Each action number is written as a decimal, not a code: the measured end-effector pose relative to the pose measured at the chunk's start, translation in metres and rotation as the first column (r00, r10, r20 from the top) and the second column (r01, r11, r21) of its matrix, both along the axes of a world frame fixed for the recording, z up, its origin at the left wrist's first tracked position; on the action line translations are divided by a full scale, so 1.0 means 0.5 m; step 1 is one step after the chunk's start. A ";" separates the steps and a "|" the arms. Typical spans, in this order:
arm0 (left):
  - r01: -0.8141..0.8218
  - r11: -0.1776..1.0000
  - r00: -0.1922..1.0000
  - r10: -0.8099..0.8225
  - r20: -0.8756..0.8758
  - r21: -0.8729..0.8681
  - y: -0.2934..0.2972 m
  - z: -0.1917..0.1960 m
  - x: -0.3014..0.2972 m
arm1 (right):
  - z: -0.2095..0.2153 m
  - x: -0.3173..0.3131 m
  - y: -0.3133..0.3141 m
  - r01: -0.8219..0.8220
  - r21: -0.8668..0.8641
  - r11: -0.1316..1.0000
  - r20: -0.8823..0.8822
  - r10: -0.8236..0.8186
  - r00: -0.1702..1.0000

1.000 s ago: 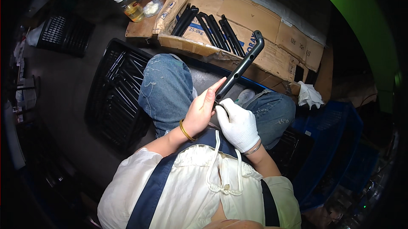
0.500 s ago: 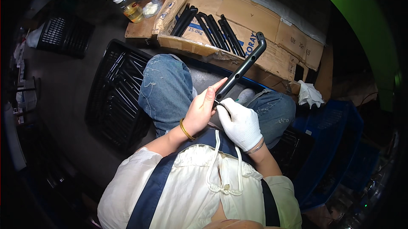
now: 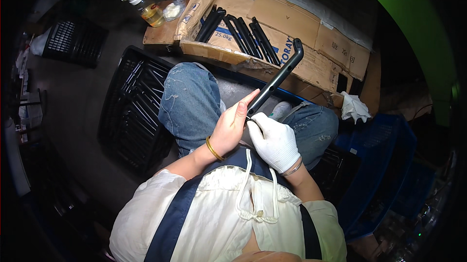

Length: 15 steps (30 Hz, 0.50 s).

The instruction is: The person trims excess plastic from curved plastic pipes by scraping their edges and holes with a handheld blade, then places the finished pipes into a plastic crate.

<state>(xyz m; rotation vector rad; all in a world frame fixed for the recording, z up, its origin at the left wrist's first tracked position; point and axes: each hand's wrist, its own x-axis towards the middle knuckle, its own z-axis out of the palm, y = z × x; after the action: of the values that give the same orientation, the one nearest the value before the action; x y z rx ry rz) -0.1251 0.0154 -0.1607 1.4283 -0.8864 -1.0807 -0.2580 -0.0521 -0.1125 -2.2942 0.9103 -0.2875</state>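
A glossy black tube (image 3: pixel 273 85) with a bent far end and small holes along it slants up and away to the right over my lap. My bare left hand (image 3: pixel 230 127), a gold bangle at its wrist, is closed round the tube's near end. At that same end my right hand (image 3: pixel 275 144), in a white knit glove, has its thumb and fingers pressed together in a pinch. A small dark bit shows by the fingertips, too hidden to name. The very tip of the tube is covered by my hands.
Several black tubes (image 3: pixel 265 43) lie in a cut-open cardboard box (image 3: pixel 228 53) ahead. On the left stands a black crate (image 3: pixel 108 111) of similar parts. A pump bottle (image 3: pixel 152 15) stands at the far left, a crumpled white cloth (image 3: pixel 354 107) at the right, near blue crates (image 3: pixel 374 165).
The tube's bent far end has dipped very slightly toward me. Both hands stay almost where they were, on the near end.
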 end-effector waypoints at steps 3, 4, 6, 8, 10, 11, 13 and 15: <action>-0.002 1.000 1.000 0.001 -0.005 -0.030 -0.001 -0.015 -0.002 | -0.002 -0.001 -0.001 -0.017 0.002 1.000 -0.020 0.017 1.000; -0.011 0.996 0.998 0.016 0.064 -0.085 -0.002 -0.024 -0.003 | -0.004 -0.001 -0.002 -0.037 -0.018 0.999 -0.031 0.037 0.999; -0.016 0.990 0.991 0.034 0.131 -0.140 -0.003 -0.029 -0.003 | -0.007 -0.001 0.000 -0.039 -0.014 0.999 -0.033 0.039 0.999; -0.025 0.989 0.987 0.047 0.153 -0.147 -0.003 -0.029 -0.003 | -0.012 -0.002 -0.001 -0.041 -0.009 0.999 -0.036 0.041 0.999; -0.014 0.997 0.997 0.020 0.071 -0.075 0.004 -0.015 -0.005 | -0.020 -0.005 -0.004 0.034 0.023 0.999 -0.022 -0.033 0.999; 0.002 1.000 1.000 -0.002 -0.013 -0.003 0.007 -0.007 -0.004 | -0.019 -0.005 -0.005 0.035 0.022 0.999 -0.021 -0.035 0.999; 0.025 0.999 0.987 -0.018 -0.163 0.042 0.008 0.003 0.010 | -0.017 -0.006 -0.006 0.043 0.092 0.995 0.097 -0.052 0.994; 0.054 0.995 0.951 -0.026 -0.309 0.080 0.006 0.013 0.013 | -0.021 -0.005 -0.009 0.122 0.183 0.975 0.172 -0.154 0.973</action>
<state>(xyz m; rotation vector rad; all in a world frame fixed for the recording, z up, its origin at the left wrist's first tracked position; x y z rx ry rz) -0.1187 0.0182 -0.1543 1.2705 -0.6516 -1.3449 -0.2607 -0.0564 -0.1228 -2.0127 0.9619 -0.4565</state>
